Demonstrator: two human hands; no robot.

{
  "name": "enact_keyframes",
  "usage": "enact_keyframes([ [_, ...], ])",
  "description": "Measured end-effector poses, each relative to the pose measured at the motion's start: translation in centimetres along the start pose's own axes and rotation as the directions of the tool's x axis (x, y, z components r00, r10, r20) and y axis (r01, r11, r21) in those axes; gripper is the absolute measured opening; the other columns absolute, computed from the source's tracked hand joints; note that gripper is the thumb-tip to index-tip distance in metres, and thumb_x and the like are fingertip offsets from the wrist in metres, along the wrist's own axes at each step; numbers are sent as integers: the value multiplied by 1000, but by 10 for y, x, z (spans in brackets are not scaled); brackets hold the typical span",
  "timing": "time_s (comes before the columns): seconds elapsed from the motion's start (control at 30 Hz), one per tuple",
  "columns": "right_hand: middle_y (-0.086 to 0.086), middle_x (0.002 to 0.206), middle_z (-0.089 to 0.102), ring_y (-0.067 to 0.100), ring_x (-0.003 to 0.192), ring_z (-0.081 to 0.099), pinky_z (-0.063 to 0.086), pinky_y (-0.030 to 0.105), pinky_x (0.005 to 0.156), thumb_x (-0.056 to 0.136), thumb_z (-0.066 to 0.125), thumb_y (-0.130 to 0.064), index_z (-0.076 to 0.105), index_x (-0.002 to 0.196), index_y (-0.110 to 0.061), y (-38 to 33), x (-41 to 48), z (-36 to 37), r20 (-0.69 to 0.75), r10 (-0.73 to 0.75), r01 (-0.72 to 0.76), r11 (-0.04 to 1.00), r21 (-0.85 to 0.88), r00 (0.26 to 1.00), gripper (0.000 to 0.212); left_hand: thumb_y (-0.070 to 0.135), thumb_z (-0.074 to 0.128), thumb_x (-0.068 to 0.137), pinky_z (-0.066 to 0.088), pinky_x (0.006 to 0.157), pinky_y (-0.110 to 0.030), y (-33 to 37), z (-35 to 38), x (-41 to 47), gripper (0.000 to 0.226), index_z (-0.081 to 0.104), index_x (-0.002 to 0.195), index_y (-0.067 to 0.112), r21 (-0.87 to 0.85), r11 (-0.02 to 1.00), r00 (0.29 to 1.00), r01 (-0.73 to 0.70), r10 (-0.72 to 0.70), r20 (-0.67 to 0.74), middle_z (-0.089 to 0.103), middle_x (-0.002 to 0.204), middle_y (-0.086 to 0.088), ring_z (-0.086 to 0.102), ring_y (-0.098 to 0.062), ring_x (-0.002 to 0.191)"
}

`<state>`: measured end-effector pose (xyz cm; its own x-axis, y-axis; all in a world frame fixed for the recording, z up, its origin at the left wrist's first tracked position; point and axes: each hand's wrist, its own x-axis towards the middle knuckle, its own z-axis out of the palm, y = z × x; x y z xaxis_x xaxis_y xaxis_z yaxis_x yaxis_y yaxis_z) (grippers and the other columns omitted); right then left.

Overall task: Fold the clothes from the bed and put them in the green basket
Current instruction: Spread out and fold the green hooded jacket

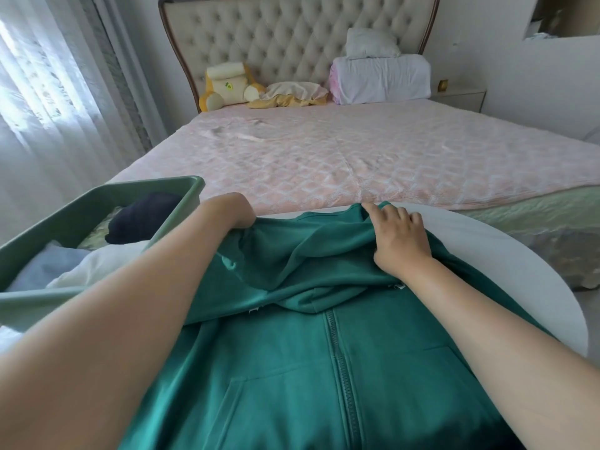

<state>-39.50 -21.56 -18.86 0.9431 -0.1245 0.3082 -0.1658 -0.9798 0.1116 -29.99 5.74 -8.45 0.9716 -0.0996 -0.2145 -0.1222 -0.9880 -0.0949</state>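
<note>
Obs., head view, left to right.

- 9 o'clock: green basket (181, 190) just beside the work surface. It holds a dark folded garment (143, 219) and pale items.
- 10 o'clock of the garment: left hand (232, 211), fingers curled down into the cloth and mostly hidden. Judged to grip the top edge.
- Centre, 6 o'clock: green hoodie (292, 368) lies zip-side up on the white round table (519, 254), with the hood end bunched towards 12 o'clock.
- 1 o'clock of the garment: right hand (397, 235), fingers bent, pinching the bunched top edge.
- 12 o'clock beyond: bed (357, 157). No loose clothes seen on its cover.

Step in hand (judgement): start of the hoodie fold, top end being gathered. This is probably the last item.

Next move calls for: both hands bringing the top edge evenly towards 6 o'clock and flattening the bunched cloth, then tucking the sleeves before the transfer to 9 o'clock.
</note>
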Motion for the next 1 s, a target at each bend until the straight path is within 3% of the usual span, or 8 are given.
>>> enact_keyframes([
  [0.1,5,131,45,28,119,44,35,41,100,78,52,-15,11,154,-27,-4,-2,1,24,-6,7,1000,-5,1000,87,17,55,89,49,81,-38,-6,36,-1,17,60,104,15,35,999,932,-23,34,-360,61,111,-7,57,-26,97],
  [0.2,6,136,42,28,123,43,35,41,103,78,53,-17,14,155,-26,-4,-4,5,35,2,-2,1000,-1,999,86,60,57,86,53,90,-39,0,70,-14,37,67,109,33,-275,912,946,-305,256,-198,63,113,8,60,-17,100],
  [0.33,8,141,35,30,126,38,34,41,106,75,55,-11,21,152,-26,-7,-5,7,-6,-48,48,999,-2,999,85,83,60,68,38,108,-37,3,89,-31,79,53,136,43,-245,879,912,-409,401,-85,45,141,14,49,-15,127],
  [0.53,7,144,32,28,126,38,35,38,106,78,52,-4,15,155,-26,-10,-6,10,-10,-76,76,996,37,997,88,32,61,96,27,111,-18,5,92,-37,40,60,135,34,-308,796,854,-521,490,-177,50,147,11,43,-10,136],
  [0.7,12,153,23,31,134,34,33,39,110,80,52,3,7,157,-29,-8,-7,12,-30,-80,82,995,63,996,95,18,39,105,47,80,-33,10,83,-35,27,61,119,12,-407,817,879,-408,231,-418,68,109,-8,61,-25,92],
  [0.8,11,153,23,31,132,38,34,39,108,79,53,4,1,158,-31,-4,-7,13,-49,-90,94,992,82,995,101,16,37,105,52,82,-43,13,53,-33,29,62,106,3,-685,682,959,-256,92,-266,68,105,-18,62,-31,89],
  [0.9,10,151,26,31,127,43,37,40,106,75,59,2,-1,158,-33,1,-7,15,-59,-89,95,989,114,994,108,56,49,97,54,86,-40,11,21,-43,50,69,102,11,-884,468,978,9,178,104,72,105,-14,67,-27,91],
  [1.0,11,151,25,32,127,44,38,41,105,74,62,-1,-1,158,-32,3,-7,13,-46,-90,96,985,141,995,109,83,63,67,45,102,-44,4,17,-46,77,55,123,31,-651,759,894,-6,295,337,58,124,5,58,-24,117],
])
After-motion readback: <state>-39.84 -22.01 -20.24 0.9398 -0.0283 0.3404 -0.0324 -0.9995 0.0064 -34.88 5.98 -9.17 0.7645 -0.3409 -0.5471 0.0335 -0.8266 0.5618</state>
